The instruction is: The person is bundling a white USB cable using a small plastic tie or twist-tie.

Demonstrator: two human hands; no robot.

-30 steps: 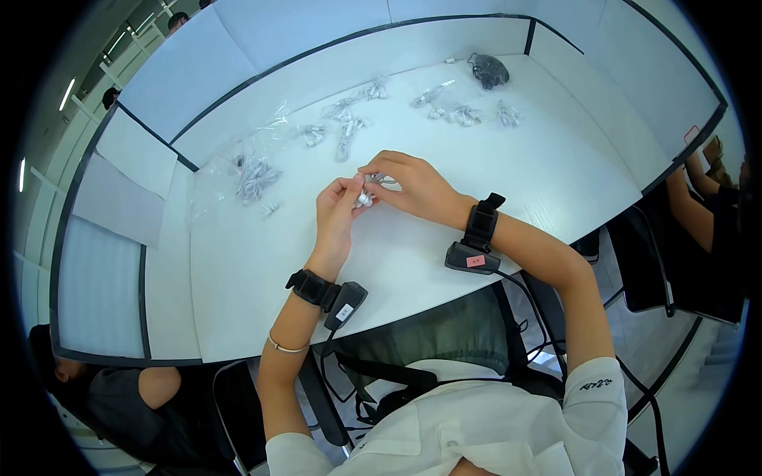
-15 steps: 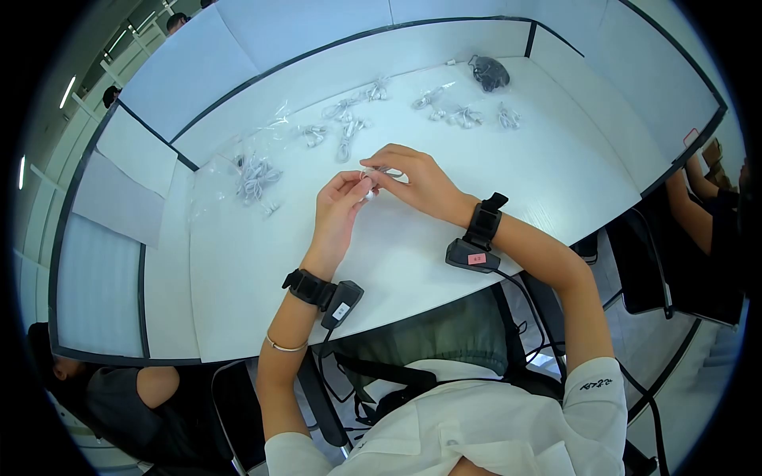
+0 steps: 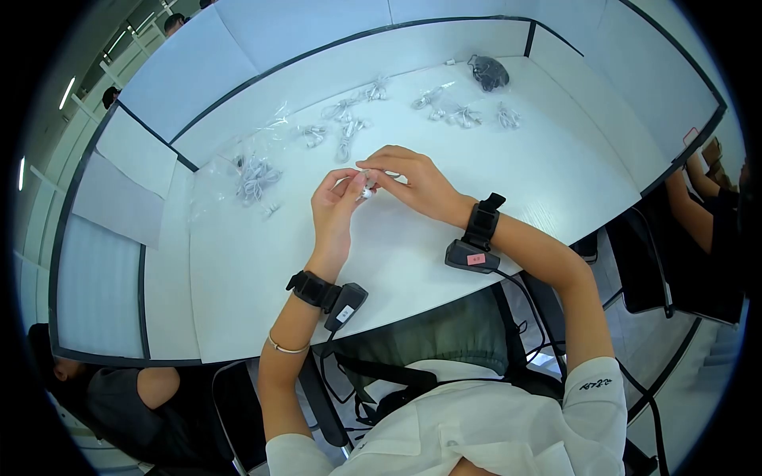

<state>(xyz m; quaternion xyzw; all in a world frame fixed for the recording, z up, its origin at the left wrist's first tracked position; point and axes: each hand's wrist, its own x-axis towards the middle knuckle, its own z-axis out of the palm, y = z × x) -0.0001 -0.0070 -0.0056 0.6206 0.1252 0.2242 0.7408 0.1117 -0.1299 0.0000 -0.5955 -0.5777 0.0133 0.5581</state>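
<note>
Near the middle of the white table, my left hand and my right hand meet at the fingertips. Between them they pinch a small bundle of white earphones, mostly covered by the fingers. Just beyond my hands lies a coiled white cable bundle. Several more coiled white bundles rest farther back, among them one at the back centre and one to its right.
A tangled cable pile lies at the left by clear plastic bags. At the back stands a dark pouch in plastic. Low partitions edge the table. People sit at the left and right.
My left hand has tilted slightly and shifted a little at the fingertips, and its wrist device has moved slightly right. My right hand has barely moved.
</note>
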